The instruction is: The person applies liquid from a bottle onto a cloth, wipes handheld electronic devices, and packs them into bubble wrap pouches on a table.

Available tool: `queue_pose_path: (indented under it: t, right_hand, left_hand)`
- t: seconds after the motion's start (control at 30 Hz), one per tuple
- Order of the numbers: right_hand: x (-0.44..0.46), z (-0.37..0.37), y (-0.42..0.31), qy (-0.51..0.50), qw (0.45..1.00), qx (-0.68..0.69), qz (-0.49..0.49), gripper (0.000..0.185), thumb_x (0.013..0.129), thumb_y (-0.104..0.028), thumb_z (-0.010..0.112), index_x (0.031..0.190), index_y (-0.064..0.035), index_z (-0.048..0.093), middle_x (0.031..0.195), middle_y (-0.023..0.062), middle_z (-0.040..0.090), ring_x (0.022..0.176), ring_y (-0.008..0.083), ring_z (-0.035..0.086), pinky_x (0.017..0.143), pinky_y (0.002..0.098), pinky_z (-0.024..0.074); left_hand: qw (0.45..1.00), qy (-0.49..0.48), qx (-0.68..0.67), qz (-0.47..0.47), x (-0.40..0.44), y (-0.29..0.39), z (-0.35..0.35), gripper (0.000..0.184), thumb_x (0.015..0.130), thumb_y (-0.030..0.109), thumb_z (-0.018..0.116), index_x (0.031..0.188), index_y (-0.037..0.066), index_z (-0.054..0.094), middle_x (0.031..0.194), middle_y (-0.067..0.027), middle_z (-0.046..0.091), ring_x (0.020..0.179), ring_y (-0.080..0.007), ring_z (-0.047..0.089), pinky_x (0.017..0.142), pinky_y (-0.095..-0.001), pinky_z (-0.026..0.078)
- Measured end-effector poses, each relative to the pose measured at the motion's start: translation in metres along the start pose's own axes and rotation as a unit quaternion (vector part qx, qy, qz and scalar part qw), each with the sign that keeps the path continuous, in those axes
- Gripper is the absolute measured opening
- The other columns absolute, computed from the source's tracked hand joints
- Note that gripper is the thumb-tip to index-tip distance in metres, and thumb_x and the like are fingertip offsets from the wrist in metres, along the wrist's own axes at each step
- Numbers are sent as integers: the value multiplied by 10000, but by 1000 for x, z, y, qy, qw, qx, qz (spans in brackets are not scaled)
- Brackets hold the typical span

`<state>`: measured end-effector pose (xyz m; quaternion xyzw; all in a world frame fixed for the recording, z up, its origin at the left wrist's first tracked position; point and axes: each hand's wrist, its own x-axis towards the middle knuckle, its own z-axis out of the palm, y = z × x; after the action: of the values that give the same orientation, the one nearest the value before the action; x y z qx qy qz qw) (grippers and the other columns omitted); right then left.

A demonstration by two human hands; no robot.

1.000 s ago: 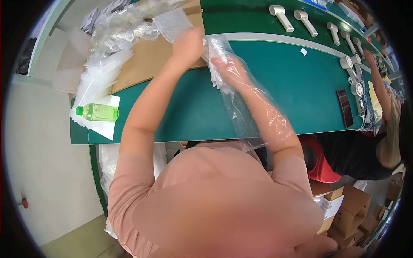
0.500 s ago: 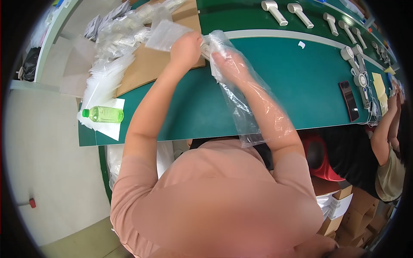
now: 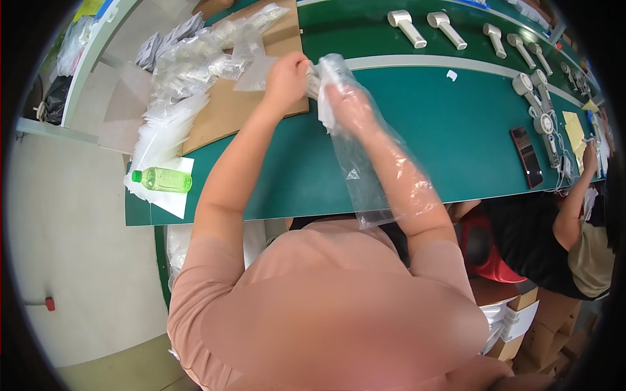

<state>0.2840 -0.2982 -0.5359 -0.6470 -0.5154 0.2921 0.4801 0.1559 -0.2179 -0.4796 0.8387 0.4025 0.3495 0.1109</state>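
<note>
My left hand (image 3: 287, 77) is closed around one end of a pale handheld device (image 3: 313, 83), mostly hidden between my hands. My right hand (image 3: 351, 109) has its fingers curled at the device's other side, under a clear plastic bag (image 3: 365, 189). The bag drapes along my right forearm past the table edge. I cannot tell whether that hand is inside the bag or beneath it. A crumpled white piece (image 3: 325, 114) shows by my right fingers. Beside my left hand, a translucent sleeve (image 3: 251, 77) lies over the cardboard (image 3: 225, 107).
Bagged items (image 3: 195, 68) and stacked white sleeves (image 3: 156, 140) lie left, near a green bottle (image 3: 163, 180). Several white handheld devices (image 3: 407, 29) line the back. A phone (image 3: 525, 158) rests at right, near a co-worker's arm (image 3: 574, 202).
The translucent sleeve by my left hand has dropped lower and lies over the cardboard. Both hands stay close together around the device. The co-worker's arm at right has shifted.
</note>
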Motion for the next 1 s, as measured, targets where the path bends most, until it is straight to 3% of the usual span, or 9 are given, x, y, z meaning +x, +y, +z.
queue_pose_path:
  t: [0.2, 0.3, 0.37, 0.43, 0.5, 0.73, 0.87, 0.97, 1.0]
  right_hand:
    - [15, -8, 10, -59, 860, 470, 189, 473, 850, -393, 547, 1008, 53, 574, 854, 98, 610, 708, 170, 583, 653, 296, 466]
    - [11, -16, -6, 30, 888, 452, 82, 455, 838, -372, 576, 1015, 48, 574, 851, 94, 606, 705, 162, 584, 632, 280, 465]
    - [1, -32, -24, 23, 881, 469, 59, 457, 836, -370, 580, 1019, 49, 575, 865, 95, 612, 716, 165, 589, 642, 285, 467]
    - [-4, -44, -36, 72, 957, 275, 61, 457, 838, -360, 579, 1032, 53, 565, 873, 102, 618, 725, 159, 592, 636, 283, 469]
    - [-10, -44, -43, 72, 935, 338, 79, 427, 841, -331, 583, 1022, 54, 556, 847, 103, 617, 729, 155, 594, 619, 277, 469]
    - [5, -24, 4, -47, 927, 371, 27, 287, 850, -116, 538, 1114, -10, 500, 959, 67, 575, 827, 132, 542, 687, 282, 458]
    - [-1, -38, -19, 37, 977, 211, -19, 349, 781, -107, 591, 1096, 9, 497, 954, 91, 587, 810, 134, 559, 666, 294, 466]
    - [-17, -72, -61, -58, 992, 107, 43, 354, 769, -142, 605, 1078, 10, 522, 920, 96, 598, 786, 143, 566, 679, 298, 465]
    - [-12, -72, -61, -30, 979, 200, 0, 340, 771, -158, 606, 1063, 7, 546, 867, 90, 606, 725, 148, 573, 660, 300, 467]
  left_hand:
    - [997, -58, -5, 47, -13, 8, 11, 138, 835, 157, 532, 841, 25, 574, 783, -115, 604, 729, -251, 579, 654, -356, 449]
    - [957, -66, -229, -164, 10, 4, -18, 118, 850, 143, 542, 801, 36, 540, 727, -26, 542, 640, -139, 512, 556, -287, 422]
    - [784, -98, -556, -259, 14, 2, -41, 72, 862, 99, 531, 816, 43, 525, 705, 16, 482, 600, -88, 454, 501, -212, 366]
    - [773, -80, -572, -262, 10, 11, -52, 54, 872, 80, 522, 826, 52, 524, 693, 7, 477, 583, -60, 417, 482, -178, 326]
    - [736, -89, -612, -276, 6, 15, -55, 57, 871, 93, 532, 830, 52, 530, 694, 11, 478, 584, -58, 419, 483, -183, 329]
    - [753, -237, -538, -295, -21, 27, -30, 71, 884, 128, 525, 842, 74, 546, 710, 41, 481, 570, -31, 385, 478, -168, 289]
    - [782, -192, -522, -280, -6, 35, -50, 78, 883, 139, 529, 838, 76, 543, 702, 52, 463, 575, -26, 379, 475, -154, 276]
    - [794, -227, -489, -281, -2, 34, -48, 85, 882, 148, 532, 835, 78, 543, 702, 57, 462, 578, -24, 380, 477, -154, 280]
    - [797, -221, -489, -276, 3, 36, -50, 85, 882, 148, 532, 835, 78, 543, 702, 57, 462, 578, -24, 380, 477, -154, 280]
